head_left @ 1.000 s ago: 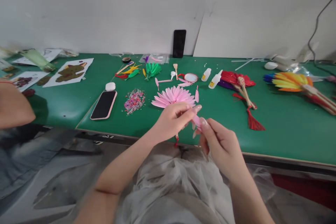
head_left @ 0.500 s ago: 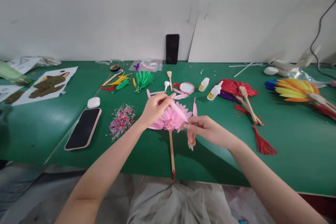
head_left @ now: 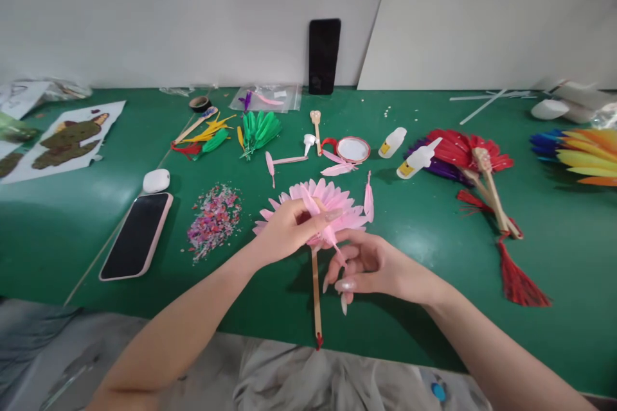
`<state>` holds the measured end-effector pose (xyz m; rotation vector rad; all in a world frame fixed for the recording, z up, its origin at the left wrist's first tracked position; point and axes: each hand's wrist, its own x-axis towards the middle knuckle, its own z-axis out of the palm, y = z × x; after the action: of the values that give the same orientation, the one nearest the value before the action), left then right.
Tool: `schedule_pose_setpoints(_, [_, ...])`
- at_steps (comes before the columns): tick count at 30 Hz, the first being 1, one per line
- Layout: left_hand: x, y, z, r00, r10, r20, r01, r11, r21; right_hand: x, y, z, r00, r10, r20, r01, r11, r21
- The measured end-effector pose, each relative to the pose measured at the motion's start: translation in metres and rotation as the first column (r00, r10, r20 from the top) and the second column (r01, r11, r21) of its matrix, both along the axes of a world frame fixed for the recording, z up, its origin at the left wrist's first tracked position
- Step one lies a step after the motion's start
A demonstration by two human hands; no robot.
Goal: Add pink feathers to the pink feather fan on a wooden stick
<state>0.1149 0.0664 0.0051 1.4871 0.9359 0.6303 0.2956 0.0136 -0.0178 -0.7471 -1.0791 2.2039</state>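
Observation:
A pink feather fan (head_left: 284,196) lies on the green table, its wooden handle (head_left: 315,289) pointing towards me and ending in a red cord. Above the fan's middle, my left hand (head_left: 294,228) pinches a loose pink feather (head_left: 311,199) between thumb and fingers. My right hand (head_left: 369,266) is just right of the handle, its fingers bent and apart beside the feather's lower tip; nothing is gripped in it. More pink feathers (head_left: 369,199) lie right of the fan and behind it.
Behind the fan are a round white-topped lid (head_left: 353,149) and two glue bottles (head_left: 418,159). Red feather fans (head_left: 463,151) lie right. On the left are a pile of coloured bits (head_left: 213,221), a phone (head_left: 136,236) and green feathers (head_left: 260,131). Another phone (head_left: 324,56) stands against the wall.
Both hands have moved lower and the loose feather has turned steeper. My right fingers have come off the feather. The camera view has shifted down and closer to the table.

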Motion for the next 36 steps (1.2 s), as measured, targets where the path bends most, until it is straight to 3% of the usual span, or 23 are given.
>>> schedule_pose_setpoints(7, [0.003, 0.001, -0.003, 0.999, 0.001, 0.052, 0.006, 0.991, -0.135, 0.008, 0.004, 0.005, 1.000, -0.018, -0.004, 0.018, 1.000, -0.020])
schedule_pose_setpoints(18, [0.001, -0.005, -0.003, 0.991, -0.125, 0.047, 0.126, 0.992, -0.026, -0.001, -0.003, 0.001, 0.991, 0.020, -0.135, -0.056, 0.962, -0.268])
schedule_pose_setpoints(36, [0.001, -0.007, -0.002, 0.984, -0.175, 0.023, 0.173, 0.983, 0.059, 0.002, -0.004, 0.005, 0.995, 0.057, -0.084, -0.082, 0.941, -0.328])
